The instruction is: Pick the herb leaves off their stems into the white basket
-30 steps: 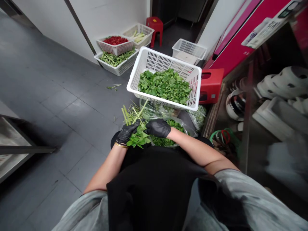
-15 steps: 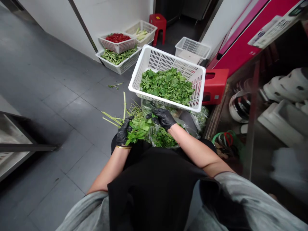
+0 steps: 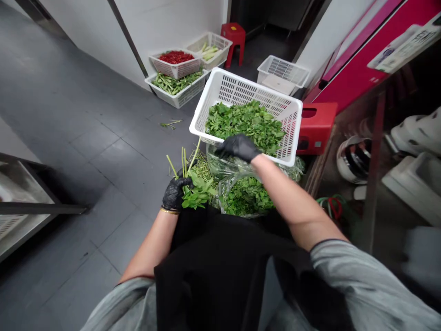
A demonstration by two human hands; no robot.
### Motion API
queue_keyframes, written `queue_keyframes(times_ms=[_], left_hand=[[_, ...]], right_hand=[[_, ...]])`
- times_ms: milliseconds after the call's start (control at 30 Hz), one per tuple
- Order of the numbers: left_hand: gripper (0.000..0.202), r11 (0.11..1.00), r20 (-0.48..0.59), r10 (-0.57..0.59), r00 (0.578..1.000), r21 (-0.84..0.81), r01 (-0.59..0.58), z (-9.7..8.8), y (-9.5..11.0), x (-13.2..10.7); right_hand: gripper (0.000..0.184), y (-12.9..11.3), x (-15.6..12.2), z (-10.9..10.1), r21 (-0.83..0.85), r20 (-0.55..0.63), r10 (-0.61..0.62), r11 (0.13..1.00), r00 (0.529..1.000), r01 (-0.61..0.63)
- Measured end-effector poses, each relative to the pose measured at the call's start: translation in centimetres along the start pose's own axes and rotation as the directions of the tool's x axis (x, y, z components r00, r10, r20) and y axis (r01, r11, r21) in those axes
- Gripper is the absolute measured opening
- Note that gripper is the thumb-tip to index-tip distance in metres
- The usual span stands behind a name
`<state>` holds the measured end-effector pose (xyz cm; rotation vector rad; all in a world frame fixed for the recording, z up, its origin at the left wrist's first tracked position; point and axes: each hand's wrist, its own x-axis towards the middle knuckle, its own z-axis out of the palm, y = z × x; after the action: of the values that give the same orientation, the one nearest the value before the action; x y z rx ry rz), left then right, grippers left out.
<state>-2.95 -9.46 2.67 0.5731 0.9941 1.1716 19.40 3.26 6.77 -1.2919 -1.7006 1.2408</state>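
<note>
At frame centre, the left hand (image 3: 175,194) grips a herb bunch (image 3: 193,186); the right hand (image 3: 237,147), fingers curled over the white basket (image 3: 241,87) rim, grip unclear.

The floor (image 3: 86,138) is made of dark grey tiles. Near the white wall stands a low white basket of green beans (image 3: 175,85), and a basket of red chillies (image 3: 175,62) is stacked on it. Just beside them stands a basket with pale stalks (image 3: 210,46). A red stool (image 3: 233,34) stands further back, and an empty white basket (image 3: 283,73) near it. Some loose green stems (image 3: 170,124) lie on the tiles. A second red stool (image 3: 316,128) stands at the right.
</note>
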Motion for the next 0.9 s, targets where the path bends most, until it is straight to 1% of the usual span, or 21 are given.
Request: queue_keyframes(times_ms=[33,67,100,133,167,200,267,333,367,400,433,533,600,667,767,833,900], left_hand=[[0.062,1.000,0.013,-0.007,1.000,-0.011,0.007,0.2,-0.3,0.0],[0.062,1.000,0.023,-0.013,1.000,-0.020,0.014,0.4,-0.6,-0.1],[0.064,1.000,0.031,-0.014,0.999,-0.023,0.015,0.7,-0.9,-0.1],[0.066,1.000,0.031,-0.003,1.000,-0.016,0.004,0.9,-1.1,-0.2],[0.069,1.000,0.038,0.007,0.999,-0.001,-0.007,1.1,-1.3,-0.3],[0.072,1.000,0.052,0.008,0.999,0.019,-0.009,1.2,-1.5,-0.4],[0.075,0.999,0.074,-0.003,0.997,0.053,-0.001,0.9,-1.8,-0.8],[0.069,0.997,0.092,-0.035,0.995,0.073,0.028,0.5,-1.9,-1.4],[0.064,0.996,0.105,-0.056,0.993,0.079,0.048,0.2,-1.9,-1.7],[0.059,0.995,0.117,-0.073,0.990,0.083,0.063,0.0,-1.9,-2.0],[0.054,0.993,0.126,-0.087,0.988,0.089,0.076,-0.1,-1.9,-2.2],[0.043,0.989,0.101,-0.122,0.987,0.097,0.112,-0.2,-1.7,-2.7],[0.039,0.990,0.074,-0.134,0.988,0.058,0.129,-0.1,-1.6,-2.7],[0.036,0.990,0.050,-0.137,0.989,0.028,0.136,0.0,-1.7,-2.7],[0.033,0.989,0.020,-0.129,0.991,0.079,0.127,0.4,-2.0,-2.8],[0.032,0.984,0.025,-0.136,0.990,0.123,0.132,0.6,-2.1,-2.9],[0.033,0.974,0.050,-0.178,0.983,0.152,0.169,0.6,-2.1,-2.9]], right_hand=[[0.020,0.6,-1.6,2.3,0.029,0.144,-0.016,1.000,0.989,0.011],[0.017,1.1,-3.1,4.5,0.083,0.264,-0.040,0.996,0.964,0.018],[0.017,1.6,-4.2,6.3,0.152,0.344,-0.067,0.988,0.937,0.016],[0.020,2.0,-5.0,7.8,0.224,0.368,-0.088,0.975,0.926,0.004],[0.024,2.4,-5.5,8.7,0.289,0.339,-0.091,0.957,0.936,-0.011],[0.029,2.6,-5.7,9.1,0.332,0.291,-0.076,0.943,0.954,-0.026],[0.033,2.9,-5.5,8.6,0.355,0.188,-0.031,0.934,0.982,-0.039],[0.033,2.9,-5.3,7.4,0.345,0.103,-0.005,0.938,0.995,-0.031],[0.032,2.9,-5.3,6.8,0.338,0.083,-0.003,0.941,0.997,-0.025],[0.032,2.9,-5.4,6.3,0.329,0.082,-0.005,0.944,0.997,-0.023],[0.032,2.9,-5.6,5.9,0.316,0.107,-0.006,0.948,0.994,-0.028],[0.031,2.8,-6.4,5.2,0.217,0.260,0.016,0.973,0.965,-0.075],[0.030,2.6,-7.0,5.0,0.136,0.315,0.032,0.988,0.949,-0.079],[0.028,2.1,-7.4,4.8,0.063,0.305,0.024,0.997,0.952,-0.045],[0.018,1.1,-7.9,4.8,-0.085,0.296,-0.015,0.995,0.955,0.042],[0.010,0.6,-8.0,4.6,-0.250,0.306,-0.035,0.961,0.951,0.116],[0.012,0.4,-7.8,4.0,-0.414,0.273,-0.054,0.895,0.960,0.168]])
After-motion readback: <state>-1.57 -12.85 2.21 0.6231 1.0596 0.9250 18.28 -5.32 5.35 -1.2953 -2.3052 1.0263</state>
